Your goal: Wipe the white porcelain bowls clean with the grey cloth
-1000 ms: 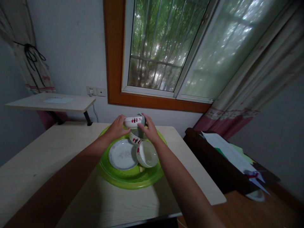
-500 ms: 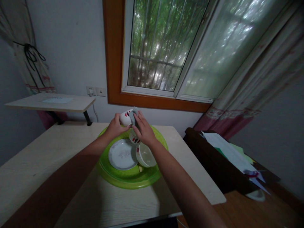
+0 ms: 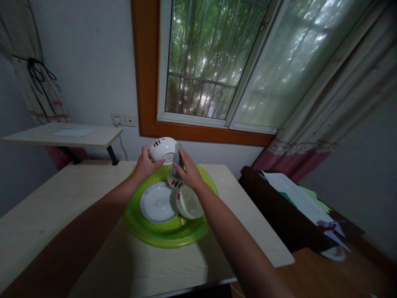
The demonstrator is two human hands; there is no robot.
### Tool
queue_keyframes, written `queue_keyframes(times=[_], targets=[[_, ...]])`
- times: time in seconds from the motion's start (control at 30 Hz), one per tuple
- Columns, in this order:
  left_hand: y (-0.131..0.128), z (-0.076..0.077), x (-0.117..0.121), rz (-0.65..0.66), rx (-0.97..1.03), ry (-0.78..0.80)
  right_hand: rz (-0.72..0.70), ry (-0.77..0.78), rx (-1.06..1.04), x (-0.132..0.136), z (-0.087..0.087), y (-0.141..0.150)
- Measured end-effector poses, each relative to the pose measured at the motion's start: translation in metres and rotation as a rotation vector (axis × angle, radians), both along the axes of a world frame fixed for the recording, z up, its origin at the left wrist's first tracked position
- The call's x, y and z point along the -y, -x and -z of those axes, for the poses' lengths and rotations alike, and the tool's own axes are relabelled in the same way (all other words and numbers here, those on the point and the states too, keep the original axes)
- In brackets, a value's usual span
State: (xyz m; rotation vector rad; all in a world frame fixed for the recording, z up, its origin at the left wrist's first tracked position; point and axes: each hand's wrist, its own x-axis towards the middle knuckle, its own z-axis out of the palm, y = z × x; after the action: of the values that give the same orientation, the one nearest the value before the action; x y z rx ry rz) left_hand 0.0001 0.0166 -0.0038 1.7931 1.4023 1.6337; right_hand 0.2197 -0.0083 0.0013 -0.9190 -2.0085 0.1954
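Note:
My left hand (image 3: pixel 147 164) grips a white bowl (image 3: pixel 163 150) with red and dark figures on its side. The bowl is tilted, its foot toward me, above the far part of a green basin (image 3: pixel 173 242). In my right hand (image 3: pixel 188 169) is a grey cloth (image 3: pixel 177 159), held against the right side of the bowl. Below my hands, a white plate (image 3: pixel 159 202), a white bowl (image 3: pixel 190 203) lying tilted and another patterned bowl (image 3: pixel 174 182) rest in the basin. My right hand and the cloth partly cover that last bowl.
The basin stands on a pale wooden table (image 3: pixel 102 231). A small raised shelf (image 3: pixel 65 134) is at the left, by the wall sockets (image 3: pixel 123 120). Behind the table is a window (image 3: pixel 204 62). Papers (image 3: pixel 294 198) lie on a dark piece of furniture at the right.
The held bowl has turned so that more of its underside and foot shows. The cloth has come away from its front to its right edge, and the hands are slightly farther apart.

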Motion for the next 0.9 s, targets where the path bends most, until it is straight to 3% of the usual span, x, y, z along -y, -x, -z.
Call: queue_keyframes(times=[0.3,0.47,0.7,0.9], targets=[[0.000,0.011,-0.006,0.238,0.041,0.037,-0.019,0.198,-0.282,-0.013,0.007,-0.005],[-0.003,0.012,-0.008,0.354,0.082,0.065,0.047,0.210,-0.354,-0.009,0.004,-0.005],[-0.004,0.011,-0.007,0.366,0.103,0.070,0.079,0.135,-0.318,-0.009,0.002,-0.006],[-0.005,0.011,-0.002,0.289,-0.035,-0.053,0.037,0.011,-0.174,-0.008,-0.002,-0.010]])
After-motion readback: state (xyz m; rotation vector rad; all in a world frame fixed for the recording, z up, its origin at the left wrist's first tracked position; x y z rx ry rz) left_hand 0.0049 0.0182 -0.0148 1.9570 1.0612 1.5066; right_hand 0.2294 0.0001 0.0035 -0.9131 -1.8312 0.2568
